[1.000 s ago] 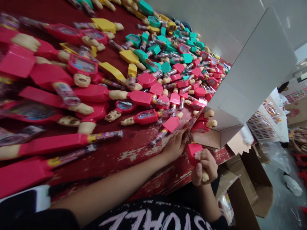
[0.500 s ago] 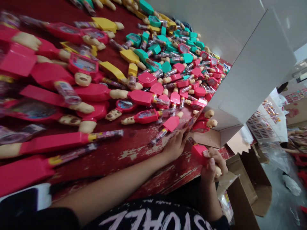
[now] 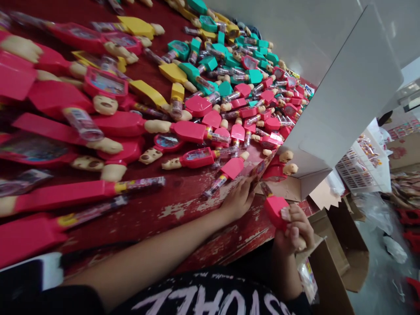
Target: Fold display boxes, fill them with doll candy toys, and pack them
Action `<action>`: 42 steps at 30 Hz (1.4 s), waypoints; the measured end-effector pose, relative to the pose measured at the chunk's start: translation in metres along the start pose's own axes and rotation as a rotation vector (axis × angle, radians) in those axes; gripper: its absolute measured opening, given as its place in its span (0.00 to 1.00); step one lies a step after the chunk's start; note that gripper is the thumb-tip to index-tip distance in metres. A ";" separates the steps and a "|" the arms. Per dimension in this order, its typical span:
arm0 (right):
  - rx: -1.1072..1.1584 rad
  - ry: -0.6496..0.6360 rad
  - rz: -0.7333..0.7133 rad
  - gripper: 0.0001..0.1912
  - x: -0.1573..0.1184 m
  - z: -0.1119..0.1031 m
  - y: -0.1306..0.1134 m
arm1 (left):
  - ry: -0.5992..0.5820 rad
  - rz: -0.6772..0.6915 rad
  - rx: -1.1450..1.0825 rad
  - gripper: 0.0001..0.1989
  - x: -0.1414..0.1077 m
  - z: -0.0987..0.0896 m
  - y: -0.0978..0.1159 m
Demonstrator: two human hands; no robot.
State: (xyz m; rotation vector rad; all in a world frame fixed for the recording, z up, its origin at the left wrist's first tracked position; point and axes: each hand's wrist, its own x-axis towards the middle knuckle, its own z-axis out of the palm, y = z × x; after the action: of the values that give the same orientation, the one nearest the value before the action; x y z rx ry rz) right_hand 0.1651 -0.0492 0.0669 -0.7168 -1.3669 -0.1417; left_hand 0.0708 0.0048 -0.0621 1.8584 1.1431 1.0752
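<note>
Tilted view, with the far left of the frame blurred and the lettering on a black T-shirt point(image 3: 203, 299) cut off by the bottom edge. A person's right hand point(image 3: 293, 232) curls closed around a pink plastic candy toy point(image 3: 275, 211), just above the corner of a brown cardboard box. The fingers point(image 3: 297, 225) hide much of the toy's lower end, where a beige moulded tip shows, and a slim tube point(image 3: 266, 189) rises from its top; the tube's contents are too small to make out. The left hand point(image 3: 238, 200) lies open, fingers slightly spread and holding nothing, on a chipped red-painted table point(image 3: 183, 210), its fingertips at a printed packaging strip point(image 3: 262, 166). Heaps of pink, teal and yellow candy toys point(image 3: 226, 100) with clear tubes cover the table beyond, the nearest lying just past the left hand. A white cardboard carton point(image 3: 341, 100) stands at the table's far side, with two pink toys point(image 3: 275, 171) at its foot. The brown cardboard box point(image 3: 341, 262) sits open below the table's edge, holding printed packets point(image 3: 306, 278) partly hidden by its flap.
</note>
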 end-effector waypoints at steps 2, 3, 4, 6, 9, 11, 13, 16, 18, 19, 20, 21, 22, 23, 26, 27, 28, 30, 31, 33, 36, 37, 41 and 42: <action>-0.006 -0.002 0.006 0.09 -0.003 0.005 0.008 | 0.004 -0.009 -0.009 0.23 0.001 -0.001 0.001; -0.013 -0.006 0.021 0.10 -0.005 0.006 0.011 | 0.006 -0.018 -0.013 0.23 0.001 -0.001 0.001; -0.024 -0.012 0.039 0.10 -0.007 0.007 0.013 | 0.008 -0.026 -0.016 0.23 0.001 -0.001 0.002; -0.034 -0.031 0.072 0.11 -0.010 0.006 0.015 | 0.017 -0.026 -0.021 0.23 0.001 -0.002 0.003; -0.007 -0.085 0.087 0.10 -0.016 0.002 0.014 | 0.028 -0.015 -0.032 0.23 0.002 -0.003 0.003; -0.016 -0.149 0.046 0.08 -0.021 -0.001 0.011 | 0.035 -0.012 -0.045 0.24 0.002 -0.003 0.003; -0.080 -0.232 -0.019 0.07 -0.026 -0.004 0.009 | 0.043 -0.004 -0.055 0.24 0.002 -0.003 0.002; -0.168 -0.314 -0.055 0.06 -0.031 -0.006 0.007 | 0.039 0.010 -0.055 0.24 0.002 -0.002 0.001; -0.151 -0.311 -0.031 0.06 -0.030 -0.006 0.007 | 0.036 0.009 -0.054 0.23 0.002 -0.003 0.002; -0.123 -0.299 -0.009 0.06 -0.028 -0.005 0.007 | 0.037 0.007 -0.057 0.23 0.002 -0.003 0.002; -0.092 -0.283 0.016 0.07 -0.027 -0.005 0.007 | 0.039 0.005 -0.061 0.23 0.002 -0.003 0.002; -0.062 -0.267 0.043 0.07 -0.024 -0.004 0.008 | 0.040 0.003 -0.064 0.23 0.003 -0.003 0.003; -0.039 -0.253 0.070 0.07 -0.022 -0.004 0.008 | 0.040 0.002 -0.064 0.22 0.003 -0.003 0.003; -0.023 -0.238 0.090 0.08 -0.020 -0.004 0.008 | 0.040 0.001 -0.061 0.22 0.003 -0.003 0.003; -0.013 -0.206 0.118 0.08 -0.017 -0.003 0.007 | 0.041 0.003 -0.050 0.22 0.002 -0.002 0.002; -0.014 -0.202 0.125 0.08 -0.016 -0.004 0.006 | 0.043 0.004 -0.049 0.22 0.002 -0.001 0.002; -0.015 -0.201 0.135 0.08 -0.016 -0.004 0.004 | 0.044 0.004 -0.049 0.23 0.002 -0.001 0.002; -0.012 -0.208 0.159 0.09 -0.016 -0.004 0.002 | 0.039 0.003 -0.045 0.23 0.002 0.000 0.001; -0.008 -0.212 0.165 0.09 -0.016 -0.005 0.000 | 0.036 0.001 -0.039 0.23 0.002 0.000 0.001; 0.003 -0.221 0.167 0.09 -0.016 -0.005 -0.002 | 0.029 -0.002 -0.029 0.24 0.001 0.000 0.001; 0.002 -0.241 0.170 0.09 -0.015 -0.006 -0.004 | 0.028 -0.006 -0.023 0.23 0.001 -0.001 0.001; -0.004 -0.247 0.169 0.09 -0.014 -0.006 -0.004 | 0.028 -0.007 -0.023 0.23 0.001 -0.001 0.001; -0.026 -0.248 0.171 0.09 -0.013 -0.006 -0.006 | 0.012 -0.006 -0.028 0.23 0.001 -0.002 0.003; -0.029 -0.244 0.176 0.09 -0.013 -0.006 -0.007 | 0.007 -0.006 -0.031 0.23 0.001 -0.003 0.004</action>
State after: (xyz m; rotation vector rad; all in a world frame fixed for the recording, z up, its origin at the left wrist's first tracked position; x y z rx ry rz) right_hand 0.1637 -0.0617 0.0569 -0.8968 -1.5271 0.0682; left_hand 0.0703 0.0049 -0.0572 1.8277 1.1293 1.0908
